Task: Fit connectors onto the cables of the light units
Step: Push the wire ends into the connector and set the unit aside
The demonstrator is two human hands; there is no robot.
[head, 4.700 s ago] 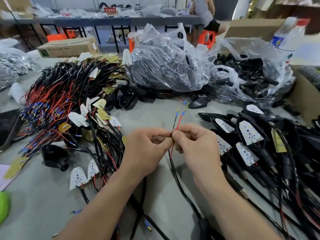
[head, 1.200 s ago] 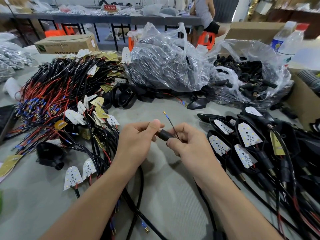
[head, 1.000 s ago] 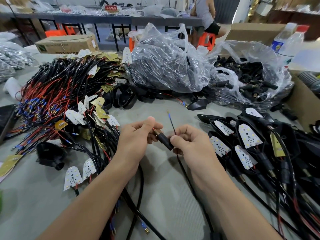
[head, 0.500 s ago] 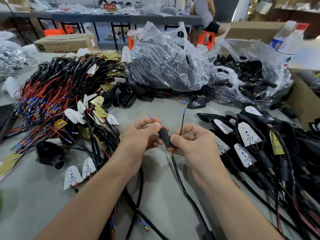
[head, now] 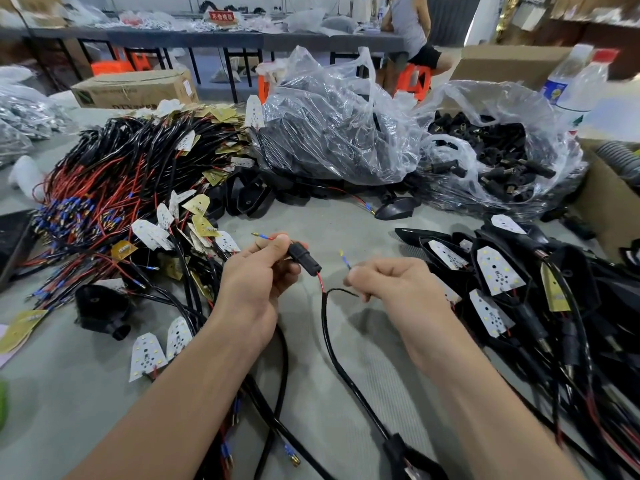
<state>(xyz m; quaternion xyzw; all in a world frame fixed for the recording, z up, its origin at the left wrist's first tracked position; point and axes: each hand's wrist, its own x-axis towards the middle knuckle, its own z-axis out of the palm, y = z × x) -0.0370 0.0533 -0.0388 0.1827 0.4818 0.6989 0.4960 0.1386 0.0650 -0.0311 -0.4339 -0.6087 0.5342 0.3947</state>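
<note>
Now, left hand (head: 263,271): grips short black plastic cylinder connector (head: 304,259), at centre.
Red wire (head: 320,282): threaded through connector, blue-sleeved tip out at 10 o'clock.
Right hand (head: 391,285): pinches thin black wire (head: 341,291), at connector's 3 o'clock.
Black cable (head: 332,344): trails toward 6 o'clock.
Advice: hold connector steady, likely feed black wire straight in beside red.

Grey table (head: 346,223) bears wired light-board heap (head: 114,188), connector bags (head: 339,133), cardboard box (head: 135,90)

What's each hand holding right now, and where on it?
Left hand grips the connector by its upper end, the red wire running through it. Right hand pinches the black wire just below its blue terminal.
</note>
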